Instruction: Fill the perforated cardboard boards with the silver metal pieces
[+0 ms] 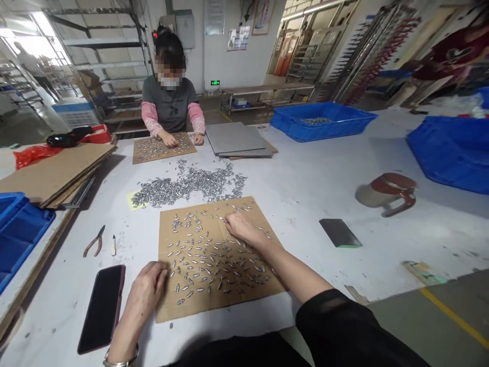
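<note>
Far left: blue bin (pixel 23 229) at the table's edge; stacked brown boards (pixel 57 171) beyond it. Then pliers (pixel 95 242), handles spread, and a small white-handled tool (pixel 113 246) just beside. Nearer, a dark phone (pixel 102 308) lies flat.

Left hand (pixel 147 285): fingers curled, resting at the left edge of the cardboard sheet (pixel 214 303); cannot tell if anything is gripped. Sheet lies near centre, small metal pieces (pixel 206 270) spread over it, more closely grouped at its far left. Beyond: loose heap of like pieces (pixel 183 187); farther still, a co-worker (pixel 170 102) with one hand over a second covered sheet (pixel 147 149).

Right hand (pixel 239 225): fingers bent together, tips down at the sheet's far part; grip hidden.

Right: dark flat block (pixel 340 233), then brown-lidded jug (pixel 389 191). Far right, blue tub (pixel 453 153).
</note>
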`<action>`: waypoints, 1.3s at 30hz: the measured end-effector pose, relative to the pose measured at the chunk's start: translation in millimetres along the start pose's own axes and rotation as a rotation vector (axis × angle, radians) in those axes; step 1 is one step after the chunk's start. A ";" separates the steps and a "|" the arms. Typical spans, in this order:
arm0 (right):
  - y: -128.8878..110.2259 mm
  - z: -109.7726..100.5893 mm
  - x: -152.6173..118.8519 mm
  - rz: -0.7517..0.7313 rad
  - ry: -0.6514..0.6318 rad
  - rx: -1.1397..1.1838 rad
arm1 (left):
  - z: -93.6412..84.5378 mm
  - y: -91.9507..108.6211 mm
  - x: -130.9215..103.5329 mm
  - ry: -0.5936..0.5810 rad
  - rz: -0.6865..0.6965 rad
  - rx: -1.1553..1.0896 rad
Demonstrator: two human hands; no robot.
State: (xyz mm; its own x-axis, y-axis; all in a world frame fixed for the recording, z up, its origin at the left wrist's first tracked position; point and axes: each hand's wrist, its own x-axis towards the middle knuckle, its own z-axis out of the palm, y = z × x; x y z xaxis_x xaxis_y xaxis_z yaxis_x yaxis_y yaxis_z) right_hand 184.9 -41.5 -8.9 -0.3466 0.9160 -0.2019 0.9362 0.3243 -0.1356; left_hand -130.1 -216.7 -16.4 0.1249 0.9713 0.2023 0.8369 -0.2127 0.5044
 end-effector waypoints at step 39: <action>32.5 2.7 4.8 -0.190 0.056 0.001 | 104.8 83.4 235.6 -0.447 0.305 0.331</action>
State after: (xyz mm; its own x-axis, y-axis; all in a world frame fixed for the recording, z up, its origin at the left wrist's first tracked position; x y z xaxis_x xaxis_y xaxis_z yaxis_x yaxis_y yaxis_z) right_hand 213.4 -27.2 -16.9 -0.5132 0.8501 -0.1183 0.8542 0.4923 -0.1673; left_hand 25.0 5.5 -14.7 0.5341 0.8382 -0.1101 0.8402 -0.5119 0.1788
